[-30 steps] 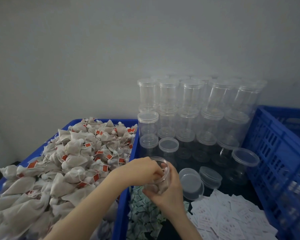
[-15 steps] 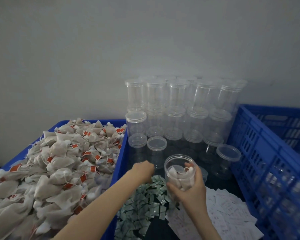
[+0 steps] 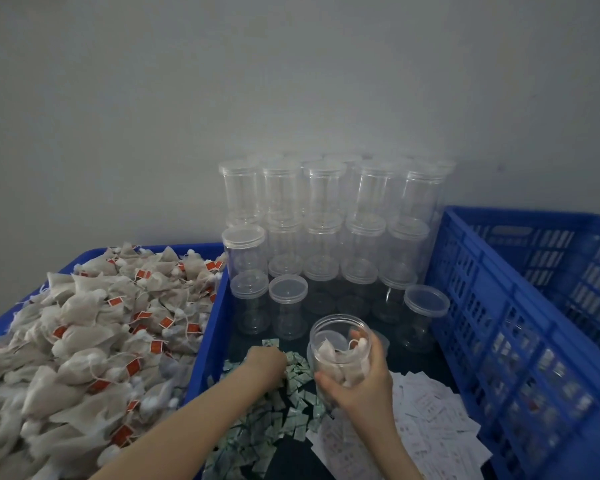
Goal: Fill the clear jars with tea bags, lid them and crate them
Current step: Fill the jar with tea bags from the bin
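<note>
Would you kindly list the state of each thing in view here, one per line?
held jar: unlidded, upright, part-filled with tea bags.
right hand: grips the held jar.
left hand: rests on the green sachets, fingers hidden.
stacked jars: lidded, empty.
tea bag bin: heaped with tea bags.
right crate: contents blurred.

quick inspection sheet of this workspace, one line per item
surface: dark bench, mostly covered
job's things: open clear plastic jar partly filled with tea bags; blue tray of tagged white tea bags; stacked lidded clear jars; blue slotted crate
clutter: small green sachets; white paper slips
hands: left hand on the sachets, grip unclear; right hand holds the jar
cables: nothing seen
surroundings: plain grey wall
</note>
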Demonstrator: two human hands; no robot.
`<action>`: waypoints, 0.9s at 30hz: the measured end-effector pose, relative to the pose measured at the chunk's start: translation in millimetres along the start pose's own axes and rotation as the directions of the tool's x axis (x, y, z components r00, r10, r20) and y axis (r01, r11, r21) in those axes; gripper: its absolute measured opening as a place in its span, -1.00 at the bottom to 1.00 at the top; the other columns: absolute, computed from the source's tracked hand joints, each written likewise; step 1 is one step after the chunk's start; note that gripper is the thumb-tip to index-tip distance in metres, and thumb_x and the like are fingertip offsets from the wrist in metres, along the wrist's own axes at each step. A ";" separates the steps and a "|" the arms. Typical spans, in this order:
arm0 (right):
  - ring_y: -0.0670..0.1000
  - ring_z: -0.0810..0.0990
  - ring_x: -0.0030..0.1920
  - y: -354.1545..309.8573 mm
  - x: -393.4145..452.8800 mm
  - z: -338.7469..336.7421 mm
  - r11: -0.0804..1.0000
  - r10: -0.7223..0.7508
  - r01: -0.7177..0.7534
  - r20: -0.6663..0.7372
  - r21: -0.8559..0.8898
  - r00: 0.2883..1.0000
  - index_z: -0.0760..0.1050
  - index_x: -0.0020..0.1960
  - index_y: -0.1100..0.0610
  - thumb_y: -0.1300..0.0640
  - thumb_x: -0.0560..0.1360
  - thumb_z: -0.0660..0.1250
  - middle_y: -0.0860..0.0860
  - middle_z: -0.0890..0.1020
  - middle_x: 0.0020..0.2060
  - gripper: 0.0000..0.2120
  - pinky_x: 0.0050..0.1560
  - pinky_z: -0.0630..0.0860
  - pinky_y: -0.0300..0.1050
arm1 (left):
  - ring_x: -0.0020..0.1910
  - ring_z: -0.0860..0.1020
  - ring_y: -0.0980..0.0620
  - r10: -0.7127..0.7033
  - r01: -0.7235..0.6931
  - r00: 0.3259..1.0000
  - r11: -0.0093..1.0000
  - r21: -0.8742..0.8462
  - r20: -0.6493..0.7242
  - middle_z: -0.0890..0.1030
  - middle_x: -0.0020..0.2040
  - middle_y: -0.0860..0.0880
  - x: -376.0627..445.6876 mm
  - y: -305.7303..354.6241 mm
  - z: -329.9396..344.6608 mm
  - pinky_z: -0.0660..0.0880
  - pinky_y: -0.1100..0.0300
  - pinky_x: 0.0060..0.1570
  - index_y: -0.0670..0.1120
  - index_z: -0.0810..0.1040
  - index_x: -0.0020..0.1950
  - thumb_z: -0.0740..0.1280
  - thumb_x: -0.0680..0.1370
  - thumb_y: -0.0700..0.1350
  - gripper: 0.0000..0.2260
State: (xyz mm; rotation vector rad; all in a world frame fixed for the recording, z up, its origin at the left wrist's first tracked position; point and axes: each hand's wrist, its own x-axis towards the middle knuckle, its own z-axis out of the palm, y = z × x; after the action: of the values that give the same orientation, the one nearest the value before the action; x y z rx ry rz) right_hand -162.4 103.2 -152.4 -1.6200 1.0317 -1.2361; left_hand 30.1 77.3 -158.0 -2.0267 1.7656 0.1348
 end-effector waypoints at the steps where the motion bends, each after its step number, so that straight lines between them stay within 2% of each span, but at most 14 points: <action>1: -0.02 0.50 0.24 0.6 0.0 0.0 1.000 0.003 -0.003 0.000 -0.001 1.000 0.31 0.42 -0.11 0.12 0.16 0.69 -0.12 0.51 0.22 -0.06 0.29 0.49 0.09 | 0.18 0.54 -0.13 0.000 -0.001 1.000 0.999 -0.036 -0.020 0.55 0.23 -0.15 -2.3 -3.5 -4.3 0.48 0.03 0.08 -0.19 0.51 0.26 0.22 0.61 -0.13 -0.74; 5: -0.06 0.48 0.25 1.1 -0.9 -0.3 1.000 0.014 -0.014 0.001 0.018 1.000 0.29 0.38 -0.17 0.12 0.16 0.70 -0.22 0.48 0.21 -0.07 0.29 0.47 -0.02 | -0.05 0.58 -0.04 -0.024 -0.009 0.994 0.956 -0.292 -0.108 0.61 0.01 -0.07 -18.6 -21.4 -37.3 0.54 0.10 -0.03 -0.11 0.57 0.05 0.30 0.56 -0.07 -0.85; 7: -0.09 0.47 0.26 0.8 -1.6 -0.5 0.999 0.027 -0.028 0.009 0.027 1.000 0.30 0.38 -0.16 0.11 0.15 0.70 -0.26 0.47 0.21 -0.07 0.34 0.45 0.02 | -0.09 0.59 0.01 -0.045 -0.059 0.970 0.908 -0.416 -0.237 0.61 -0.05 -0.02 -29.4 -32.8 -61.2 0.57 0.09 0.00 -0.06 0.54 -0.01 0.33 0.55 0.01 -0.85; 9: -0.09 0.48 0.27 1.2 -2.3 -0.7 0.999 0.039 -0.039 0.017 0.036 0.999 0.32 0.42 -0.10 0.09 0.15 0.70 -0.23 0.49 0.23 -0.07 0.35 0.46 0.09 | -0.10 0.59 0.06 -0.092 -0.161 0.900 0.839 -0.520 -0.426 0.61 -0.09 0.05 -42.8 -39.4 -87.2 0.58 0.08 -0.01 0.01 0.50 -0.04 0.37 0.53 0.06 -0.85; 11: -0.07 0.50 0.27 1.5 -3.0 -0.7 0.998 0.043 -0.044 0.025 0.042 0.999 0.32 0.43 -0.09 0.07 0.16 0.70 -0.18 0.52 0.24 -0.06 0.33 0.48 0.12 | -0.13 0.60 0.16 -0.064 -0.346 0.826 0.728 -0.592 -0.561 0.60 -0.16 0.15 -58.1 -35.3 -111.8 0.58 0.14 -0.03 0.11 0.45 -0.11 0.42 0.49 0.06 -0.85; 13: -0.06 0.51 0.26 0.8 -3.3 -1.3 0.997 0.050 -0.052 0.029 0.052 0.998 0.33 0.43 -0.09 0.03 0.12 0.69 -0.14 0.53 0.24 -0.04 0.31 0.50 0.12 | -0.14 0.60 0.23 0.092 -0.472 0.821 0.665 -0.579 -0.564 0.63 -0.17 0.16 -72.6 -19.6 -128.6 0.59 0.19 -0.03 0.15 0.48 -0.15 0.45 0.46 0.05 -0.85; 16: -0.04 0.56 0.21 -1.0 -2.1 -5.4 0.996 0.055 -0.056 0.016 0.075 0.998 0.35 0.40 -0.13 -0.12 0.03 0.62 -0.11 0.57 0.20 -0.02 0.23 0.56 0.11 | -0.12 0.59 0.20 0.328 -0.528 0.826 0.737 -0.423 -0.459 0.65 -0.12 0.13 -78.7 11.9 -130.4 0.58 0.15 -0.03 0.08 0.61 -0.12 0.46 0.45 0.03 -0.92; 18: -0.07 0.59 0.17 -1.8 -1.8 -9.5 0.996 0.053 -0.054 0.013 0.077 0.998 0.36 0.37 -0.17 -0.14 0.03 0.64 -0.10 0.58 0.19 -0.04 0.18 0.60 0.05 | -0.06 0.58 0.11 0.385 -0.509 0.836 0.810 -0.292 -0.392 0.66 -0.06 0.10 -74.8 27.1 -124.1 0.55 0.12 -0.07 0.08 0.66 -0.05 0.42 0.48 -0.03 -0.93; 20: -0.13 0.61 0.15 -1.3 -2.2 -13.8 0.996 0.050 -0.051 0.015 0.072 0.999 0.36 0.35 -0.22 -0.10 0.05 0.66 -0.12 0.58 0.20 -0.07 0.10 0.63 -0.09 | -0.06 0.56 0.04 0.390 -0.481 0.843 0.855 -0.194 -0.371 0.66 -0.02 0.06 -69.5 35.9 -118.8 0.46 0.15 -0.17 0.08 0.69 0.02 0.39 0.51 -0.06 -0.86; 22: -0.16 0.64 0.09 -0.2 -2.3 -18.9 0.994 0.058 -0.057 0.000 0.090 0.998 0.38 0.28 -0.31 -0.10 0.02 0.65 -0.15 0.60 0.15 -0.12 -0.03 0.62 -0.26 | -0.17 0.51 0.13 0.410 -0.513 0.824 0.833 -0.207 -0.392 0.65 -0.08 0.11 -65.4 37.6 -119.0 0.44 0.19 -0.21 0.09 0.69 0.03 0.39 0.51 -0.05 -0.86; 23: -0.18 0.65 0.06 0.0 -1.9 -21.9 0.993 0.066 -0.064 -0.011 0.097 0.998 0.39 0.24 -0.35 -0.10 0.01 0.65 -0.17 0.61 0.11 -0.15 -0.08 0.60 -0.32 | -0.22 0.50 0.21 0.414 -0.542 0.812 0.796 -0.269 -0.412 0.65 -0.12 0.14 -62.3 35.8 -120.6 0.46 0.21 -0.21 0.09 0.70 0.02 0.40 0.51 -0.05 -0.87; 25: -0.22 0.61 0.06 -0.8 -0.8 -28.4 0.995 0.057 -0.054 -0.033 0.084 0.998 0.39 0.22 -0.35 -0.04 0.02 0.66 -0.21 0.60 0.08 -0.16 -0.08 0.55 -0.38 | -0.26 0.53 0.31 0.349 -0.575 0.795 0.692 -0.436 -0.496 0.66 -0.17 0.17 -53.4 29.9 -125.0 0.51 0.34 -0.18 0.06 0.71 -0.01 0.41 0.51 -0.05 -0.89; 27: -0.26 0.52 0.14 -2.5 0.2 -35.9 0.999 0.026 -0.023 -0.074 0.049 0.997 0.36 0.27 -0.29 0.10 0.09 0.70 -0.23 0.54 0.16 -0.12 0.02 0.47 -0.38 | -0.26 0.55 0.35 0.094 -0.555 0.787 0.540 -0.633 -0.610 0.66 -0.18 0.13 -38.5 26.0 -123.4 0.47 0.42 -0.18 -0.02 0.69 0.00 0.38 0.54 -0.09 -0.89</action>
State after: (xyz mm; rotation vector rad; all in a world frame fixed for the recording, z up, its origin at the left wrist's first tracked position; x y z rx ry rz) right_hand -197.2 99.1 -143.9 -1.5301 1.0567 -1.3042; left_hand -28.1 62.3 -40.6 -2.3919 2.8422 0.6835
